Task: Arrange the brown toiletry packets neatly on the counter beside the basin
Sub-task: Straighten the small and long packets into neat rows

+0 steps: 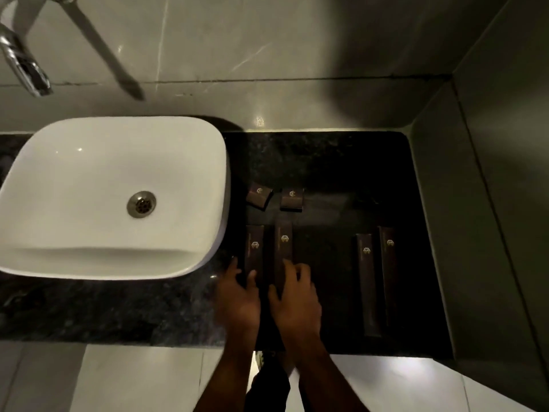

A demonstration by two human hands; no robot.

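Both hands are working the left pair: left hand (239,295) flat on one long packet (254,248), right hand (294,295) pressing its neighbour (283,245), ideally sliding them parallel, near ends level.

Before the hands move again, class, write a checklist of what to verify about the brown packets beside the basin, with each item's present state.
1. Left hand on the long packet nearest the basin: ok.
2. Right hand on the second long packet: ok.
3. Those two packets parallel: ok.
4. Small left packet square with small right packet: not ok, it is tilted.
5. Right-side pair ends level: not ok, staggered.
6. All packets on the counter: ok.
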